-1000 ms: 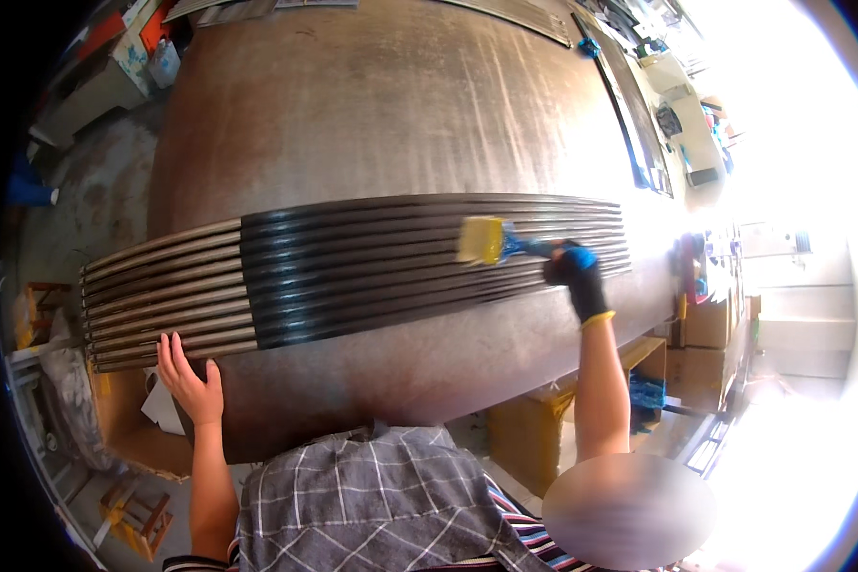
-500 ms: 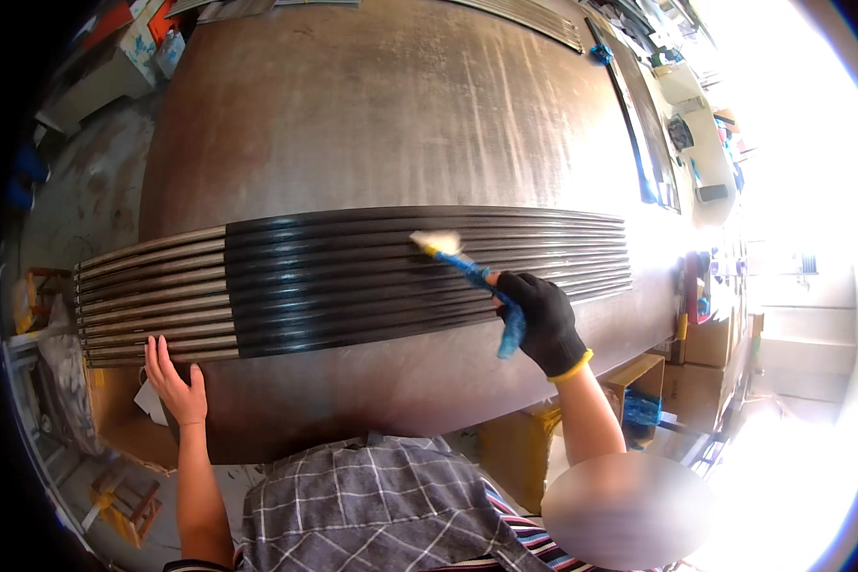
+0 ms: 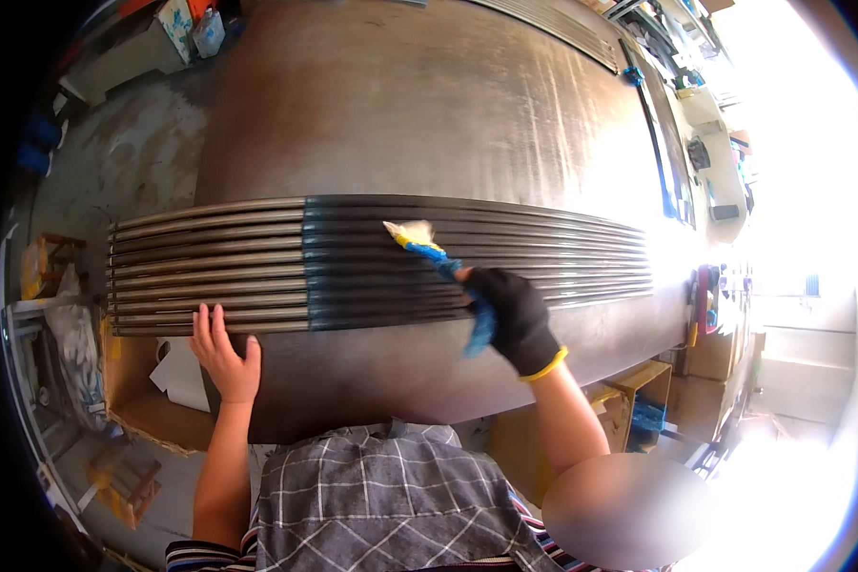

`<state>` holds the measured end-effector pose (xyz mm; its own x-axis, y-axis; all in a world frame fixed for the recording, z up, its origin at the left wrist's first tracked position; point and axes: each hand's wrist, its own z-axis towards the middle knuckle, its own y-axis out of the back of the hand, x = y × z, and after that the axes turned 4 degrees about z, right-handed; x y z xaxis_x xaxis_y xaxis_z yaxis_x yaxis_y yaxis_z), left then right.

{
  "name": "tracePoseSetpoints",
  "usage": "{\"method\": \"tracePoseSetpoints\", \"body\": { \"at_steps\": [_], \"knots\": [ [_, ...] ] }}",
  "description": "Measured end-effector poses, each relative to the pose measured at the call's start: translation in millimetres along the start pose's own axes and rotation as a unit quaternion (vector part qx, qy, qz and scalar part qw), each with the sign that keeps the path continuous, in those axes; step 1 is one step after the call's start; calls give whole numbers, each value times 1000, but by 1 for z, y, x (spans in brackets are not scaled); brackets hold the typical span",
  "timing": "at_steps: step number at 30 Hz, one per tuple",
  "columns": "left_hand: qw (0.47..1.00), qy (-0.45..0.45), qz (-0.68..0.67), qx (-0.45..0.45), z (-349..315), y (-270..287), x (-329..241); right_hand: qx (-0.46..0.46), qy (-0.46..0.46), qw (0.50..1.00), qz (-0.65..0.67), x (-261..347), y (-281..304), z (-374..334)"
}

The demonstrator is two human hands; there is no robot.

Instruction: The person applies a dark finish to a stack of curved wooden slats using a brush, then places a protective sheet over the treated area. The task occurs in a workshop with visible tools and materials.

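A row of long, thin metal rods (image 3: 210,248) lies side by side across the near part of the table. Their left ends are bare and silvery; from a straight boundary rightward they are dark and glossy (image 3: 372,286). My bare left hand (image 3: 229,362) rests at the near edge of the silvery part, fingers stretched and fingertips on the closest rods. In a black glove with a yellow cuff, my right hand (image 3: 513,315) grips a brush (image 3: 424,248) by its blue-wrapped handle. Its pale, blurred bristles are over the dark section; whether they touch cannot be told.
The big brown tabletop (image 3: 400,114) stretches beyond the rods. More rods (image 3: 553,33) lie at its far edge. Below the near edge stand an open cardboard box (image 3: 153,405) at left and more boxes (image 3: 639,381) at right. A small wooden stool (image 3: 124,481) is on the floor.
The brush in my right hand has moved left along the dark section, closer to the boundary. My left hand stays at the rods' near edge. The whole view has shifted, so the rods appear further right.
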<state>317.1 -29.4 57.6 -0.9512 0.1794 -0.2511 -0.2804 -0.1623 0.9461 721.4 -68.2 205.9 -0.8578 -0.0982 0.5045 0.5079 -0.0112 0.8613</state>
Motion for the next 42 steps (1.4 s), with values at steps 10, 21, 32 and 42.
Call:
{"method": "tracePoseSetpoints", "body": {
  "at_steps": [10, 21, 32, 42],
  "knots": [
    [995, -69, -68, 29, 22, 4, 12, 4, -139, 926, -351, 11, -52, 19],
    [989, -78, -123, 33, 23, 7, 15, -319, -430, 766, 357, -60, -74, -83],
    [989, -85, -119, 34, 26, 6, 17, -357, -441, 738, 366, 24, -79, 43],
    [991, -72, -112, 31, 21, 1, 17, -445, -505, 617, 407, 45, -46, -96]
  ]
}}
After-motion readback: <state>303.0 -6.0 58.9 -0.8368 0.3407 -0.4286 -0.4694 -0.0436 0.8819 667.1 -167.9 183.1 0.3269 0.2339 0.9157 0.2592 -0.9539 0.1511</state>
